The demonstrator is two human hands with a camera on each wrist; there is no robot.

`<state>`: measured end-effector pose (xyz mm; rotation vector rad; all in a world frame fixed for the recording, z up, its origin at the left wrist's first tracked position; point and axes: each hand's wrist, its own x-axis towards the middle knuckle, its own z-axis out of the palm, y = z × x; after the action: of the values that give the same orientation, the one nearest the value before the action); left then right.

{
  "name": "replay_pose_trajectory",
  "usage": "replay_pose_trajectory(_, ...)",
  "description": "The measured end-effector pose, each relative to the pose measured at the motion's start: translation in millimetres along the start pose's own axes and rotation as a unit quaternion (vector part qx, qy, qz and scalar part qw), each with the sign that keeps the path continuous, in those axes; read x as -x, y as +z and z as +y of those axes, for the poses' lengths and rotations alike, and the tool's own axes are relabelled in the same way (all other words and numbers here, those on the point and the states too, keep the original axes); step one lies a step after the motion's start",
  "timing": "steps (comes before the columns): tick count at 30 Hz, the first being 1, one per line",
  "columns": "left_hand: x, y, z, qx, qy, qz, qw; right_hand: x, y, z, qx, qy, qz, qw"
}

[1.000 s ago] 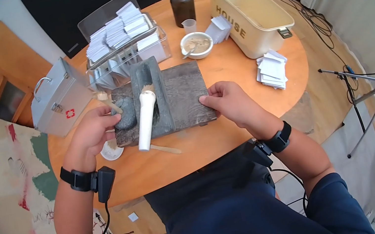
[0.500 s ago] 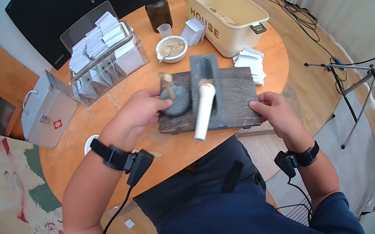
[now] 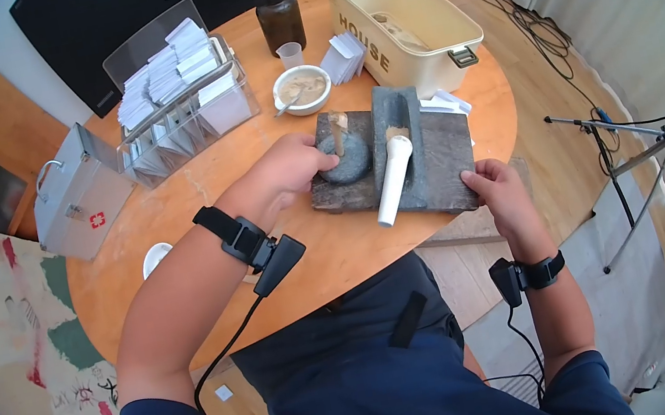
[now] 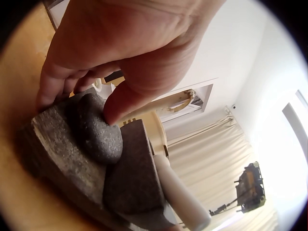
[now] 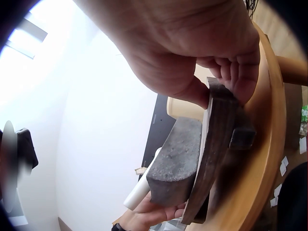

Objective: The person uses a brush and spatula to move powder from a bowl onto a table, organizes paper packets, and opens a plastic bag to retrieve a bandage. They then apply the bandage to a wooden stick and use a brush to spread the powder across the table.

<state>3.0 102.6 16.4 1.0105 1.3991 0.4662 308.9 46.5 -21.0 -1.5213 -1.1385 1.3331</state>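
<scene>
A dark wooden board lies close over the tabletop near its front right edge. On it stand a grey stone trough, with a white pestle lying slanted out of it, and a round dark stone with a wooden handle. My left hand grips the board's left end; in the left wrist view its thumb lies against the round stone and the fingers reach down along the board's far edge. At the right end, my right hand pinches the board between thumb and fingers, as the right wrist view shows.
Behind the board are a white bowl of pale paste with a spoon, a small plastic cup, a brown bottle and a cream HOUSE bin. Paper packets fill a clear box; a first-aid case stands left.
Both hands have carried the board, with the trough, pestle and round stone on it, to the right across the table. It now covers part of the paper packets by the bin.
</scene>
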Motion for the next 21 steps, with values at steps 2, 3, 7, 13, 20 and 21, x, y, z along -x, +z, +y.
replay_pose_trajectory(2,1.3,0.3,1.4,0.005,-0.001,0.01,1.0,-9.0,-1.8,2.6,0.003,-0.009,-0.01,1.0)
replay_pose_trajectory(3,-0.2,0.2,0.1,0.006,-0.003,0.01,1.0,-11.4,-1.6,2.5,0.004,-0.008,-0.011,1.0)
replay_pose_trajectory(7,0.1,1.5,-0.7,0.02,0.0,0.021,1.0,-17.9,-0.9,3.0,0.02,-0.003,-0.012,1.0)
replay_pose_trajectory(13,-0.6,3.9,-4.7,0.02,0.021,0.037,0.999,-29.9,-5.1,14.5,0.025,-0.021,-0.014,0.999)
replay_pose_trajectory(20,0.2,2.3,-14.7,0.074,0.083,0.034,0.993,-30.0,-7.7,9.1,0.045,-0.018,-0.042,0.998)
replay_pose_trajectory(21,2.5,-2.2,-12.6,0.027,0.068,0.019,0.997,-29.0,-5.9,8.3,0.067,-0.045,-0.042,0.996)
